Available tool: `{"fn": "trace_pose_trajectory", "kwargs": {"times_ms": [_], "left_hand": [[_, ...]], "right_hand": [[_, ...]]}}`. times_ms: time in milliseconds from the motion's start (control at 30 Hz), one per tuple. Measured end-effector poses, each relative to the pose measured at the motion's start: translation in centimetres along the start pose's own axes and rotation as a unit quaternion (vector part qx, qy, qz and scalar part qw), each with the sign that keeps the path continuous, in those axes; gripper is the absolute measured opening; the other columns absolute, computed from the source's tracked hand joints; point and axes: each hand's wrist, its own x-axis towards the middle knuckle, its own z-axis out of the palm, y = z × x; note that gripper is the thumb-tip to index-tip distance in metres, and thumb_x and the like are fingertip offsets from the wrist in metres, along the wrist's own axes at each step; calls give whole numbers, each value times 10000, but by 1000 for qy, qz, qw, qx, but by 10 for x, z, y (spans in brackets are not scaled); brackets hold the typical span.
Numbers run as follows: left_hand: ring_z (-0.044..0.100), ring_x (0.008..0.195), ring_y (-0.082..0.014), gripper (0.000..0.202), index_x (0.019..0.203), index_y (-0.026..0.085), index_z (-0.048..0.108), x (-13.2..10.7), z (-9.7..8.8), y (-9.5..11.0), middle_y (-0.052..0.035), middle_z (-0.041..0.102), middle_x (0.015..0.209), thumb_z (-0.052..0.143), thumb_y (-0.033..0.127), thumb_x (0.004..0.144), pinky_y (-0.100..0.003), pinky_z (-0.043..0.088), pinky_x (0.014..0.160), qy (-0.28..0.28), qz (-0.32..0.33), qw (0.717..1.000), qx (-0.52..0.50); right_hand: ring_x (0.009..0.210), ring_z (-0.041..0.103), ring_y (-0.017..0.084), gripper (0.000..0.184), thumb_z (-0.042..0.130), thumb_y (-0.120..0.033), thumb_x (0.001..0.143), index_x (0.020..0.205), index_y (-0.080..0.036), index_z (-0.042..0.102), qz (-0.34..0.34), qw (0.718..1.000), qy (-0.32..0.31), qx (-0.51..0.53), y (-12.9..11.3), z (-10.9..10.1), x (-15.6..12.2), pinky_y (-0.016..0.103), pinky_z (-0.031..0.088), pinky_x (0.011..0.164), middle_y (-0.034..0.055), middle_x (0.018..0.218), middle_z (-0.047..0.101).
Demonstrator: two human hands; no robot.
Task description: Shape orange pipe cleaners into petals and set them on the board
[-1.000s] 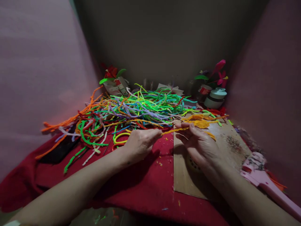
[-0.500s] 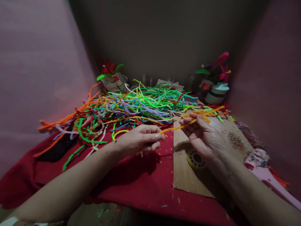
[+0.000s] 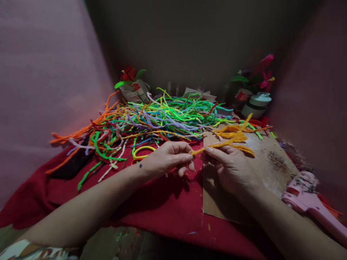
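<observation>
An orange-yellow pipe cleaner piece is stretched between my two hands above the red cloth. My left hand pinches its left end between thumb and fingers. Close beside it, my right hand grips the same piece with fingertips pressed together. From the right hand, bent loops of the fuzzy orange wire fan out over the wooden board. Part of the piece is hidden behind the right fingers.
A big tangle of coloured pipe cleaners covers the back of the red cloth. Yellow-handled scissors lie by my left wrist. A pink glue gun rests right of the wooden board. A lidded jar stands behind.
My right hand has moved left and down along the orange pipe cleaner, close to my left hand. The orange loops now spread more openly. The view has shifted slightly.
</observation>
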Motion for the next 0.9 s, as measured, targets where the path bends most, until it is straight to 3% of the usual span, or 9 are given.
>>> {"fn": "trace_pose_trajectory", "kwargs": {"times_ms": [233, 500, 767, 900], "left_hand": [[516, 437, -36, 109, 781, 118, 533, 0, 8, 0, -26, 645, 693, 543, 226, 796, -129, 329, 404, 37, 24, 999, 9], [366, 432, -20, 122, 761, 118, 593, 0, 8, 1, 15, 598, 620, 604, 239, 747, -149, 269, 415, 58, 50, 997, 31], [503, 608, -62, 88, 766, 119, 629, -3, 11, 0, 6, 616, 681, 618, 199, 732, -165, 393, 573, 95, 124, 976, 150], [538, 649, -86, 154, 795, 129, 641, -6, 9, 7, -1, 619, 700, 578, 268, 771, -184, 424, 611, 98, 147, 957, 230]], "right_hand": [[646, 563, 136, 92, 702, -255, 659, 679, -167, 684, 9, 998, -51, -23, 0, 5, -8, 267, 433, 650, 12, 659, 637], [564, 524, 115, 71, 700, -220, 620, 602, -158, 669, 50, 996, -68, 31, -3, 5, -5, 245, 416, 582, 3, 571, 605], [555, 506, 115, 80, 689, -239, 638, 594, -174, 679, 42, 996, -79, 15, -5, 5, -6, 241, 417, 569, 6, 563, 595], [551, 518, 116, 100, 703, -242, 631, 600, -152, 674, 45, 996, -74, 7, -3, 2, -4, 247, 423, 570, 13, 565, 603]]}}
